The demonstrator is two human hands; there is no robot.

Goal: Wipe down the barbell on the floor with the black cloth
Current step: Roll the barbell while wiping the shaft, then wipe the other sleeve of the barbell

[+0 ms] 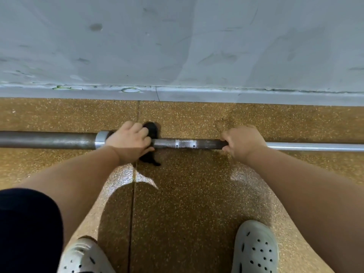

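Speckled brown floor [187, 203], steel barbell [185, 143], left hand [129, 141] clamping black cloth [150, 129], right hand [243, 141] gripping bar

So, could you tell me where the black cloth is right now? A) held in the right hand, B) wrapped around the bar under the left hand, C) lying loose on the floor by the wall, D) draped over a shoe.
B: the black cloth pokes out from under the left hand, which presses it around the bar; the right hand grips bare metal.
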